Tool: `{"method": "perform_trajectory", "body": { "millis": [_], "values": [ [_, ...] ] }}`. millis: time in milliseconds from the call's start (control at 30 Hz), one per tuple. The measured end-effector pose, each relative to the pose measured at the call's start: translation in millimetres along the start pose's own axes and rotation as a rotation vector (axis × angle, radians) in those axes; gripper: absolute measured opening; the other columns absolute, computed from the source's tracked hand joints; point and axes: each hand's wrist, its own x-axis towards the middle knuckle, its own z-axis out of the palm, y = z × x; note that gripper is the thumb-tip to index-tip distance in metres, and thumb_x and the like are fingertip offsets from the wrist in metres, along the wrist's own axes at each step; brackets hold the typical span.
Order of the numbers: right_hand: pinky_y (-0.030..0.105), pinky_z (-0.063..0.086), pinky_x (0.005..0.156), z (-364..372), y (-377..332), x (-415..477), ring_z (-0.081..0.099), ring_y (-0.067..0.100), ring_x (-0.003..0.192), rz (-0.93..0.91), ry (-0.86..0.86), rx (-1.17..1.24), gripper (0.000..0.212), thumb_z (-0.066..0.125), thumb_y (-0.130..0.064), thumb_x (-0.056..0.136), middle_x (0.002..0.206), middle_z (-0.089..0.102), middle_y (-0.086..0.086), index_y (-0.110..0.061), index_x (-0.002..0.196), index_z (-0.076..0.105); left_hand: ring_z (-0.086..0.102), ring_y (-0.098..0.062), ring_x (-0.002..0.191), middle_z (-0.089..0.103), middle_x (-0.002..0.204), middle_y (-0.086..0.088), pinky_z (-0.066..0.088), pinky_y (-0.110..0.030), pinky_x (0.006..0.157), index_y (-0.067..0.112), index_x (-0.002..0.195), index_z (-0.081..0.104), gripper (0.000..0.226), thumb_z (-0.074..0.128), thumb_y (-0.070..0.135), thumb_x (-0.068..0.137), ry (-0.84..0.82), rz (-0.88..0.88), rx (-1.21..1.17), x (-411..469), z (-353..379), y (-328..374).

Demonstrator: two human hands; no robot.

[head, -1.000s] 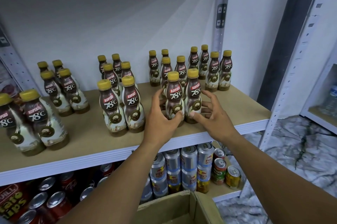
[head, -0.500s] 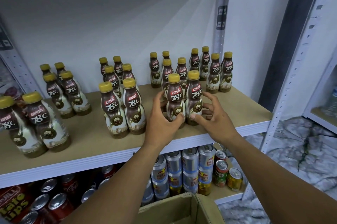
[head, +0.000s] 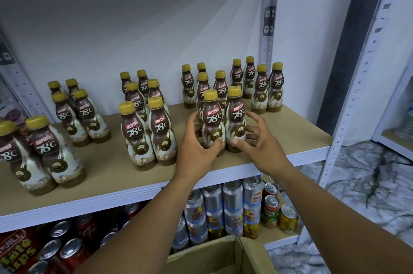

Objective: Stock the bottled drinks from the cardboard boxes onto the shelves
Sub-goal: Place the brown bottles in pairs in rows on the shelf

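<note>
Two brown Kopiko 78°C bottles with yellow caps stand side by side near the front of the wooden shelf. My left hand wraps the left bottle, thumb on its front and fingers behind it. My right hand holds the right bottle, with its thumb on the lower front and curled fingers at its right side. Both bottles are upright and rest on the shelf board. The open cardboard box sits below my arms at the bottom edge; its inside is hidden.
Several more bottles stand in pairs across the shelf: a group behind, a middle group and a left group. Drink cans fill the lower shelf. A white upright bounds the shelf on the right; marbled floor lies beyond.
My right fingers have drawn in from a spread pose onto the right bottle. The left hand keeps its hold. The two bottles stay in about the same spot.
</note>
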Motion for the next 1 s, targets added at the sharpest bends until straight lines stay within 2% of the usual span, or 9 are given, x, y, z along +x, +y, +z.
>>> {"method": "perform_trajectory", "body": {
  "millis": [133, 400, 867, 1000],
  "values": [
    [0.047, 0.054, 0.099, 0.0, -1.7, -0.5, 0.066, 0.003, 0.11, -0.001, 0.001, 0.0, 0.081, 0.073, -0.072, 0.068, 0.131, 0.064, -0.018, -0.069, 0.136, 0.028, 0.061, 0.01, 0.108, 0.063, 0.126, 0.018, 0.047, -0.007, 0.083, 0.04, 0.145, 0.039, 0.078, 0.081, 0.017, 0.084, 0.003, -0.002, -0.022, 0.0, 0.1, 1.5],
    [0.047, 0.054, 0.099, -0.1, -1.5, -0.2, 0.066, 0.002, 0.11, 0.001, 0.001, 0.007, 0.08, 0.073, -0.071, 0.068, 0.131, 0.064, -0.018, -0.07, 0.135, 0.028, 0.061, 0.012, 0.106, 0.063, 0.125, 0.018, 0.046, -0.004, 0.081, 0.039, 0.146, 0.038, 0.078, 0.081, 0.015, 0.084, 0.004, 0.006, -0.028, -0.5, 0.5, 1.9],
    [0.046, 0.054, 0.099, -0.7, -6.3, -1.5, 0.065, 0.002, 0.111, 0.004, 0.011, -0.002, 0.077, 0.074, -0.067, 0.07, 0.132, 0.063, -0.018, -0.074, 0.13, 0.027, 0.061, 0.009, 0.111, 0.063, 0.126, 0.018, 0.047, -0.007, 0.086, 0.046, 0.141, 0.038, 0.078, 0.081, 0.016, 0.084, 0.005, 0.008, -0.011, 0.9, 0.4, 0.0],
    [0.047, 0.054, 0.099, -0.4, -5.3, -1.1, 0.065, 0.004, 0.112, 0.007, 0.005, 0.009, 0.08, 0.074, -0.069, 0.069, 0.132, 0.063, -0.017, -0.07, 0.135, 0.028, 0.06, 0.009, 0.112, 0.063, 0.127, 0.02, 0.049, -0.012, 0.09, 0.045, 0.143, 0.038, 0.078, 0.082, 0.021, 0.083, 0.008, 0.004, 0.003, 0.7, 0.0, 0.1]
  ]
}}
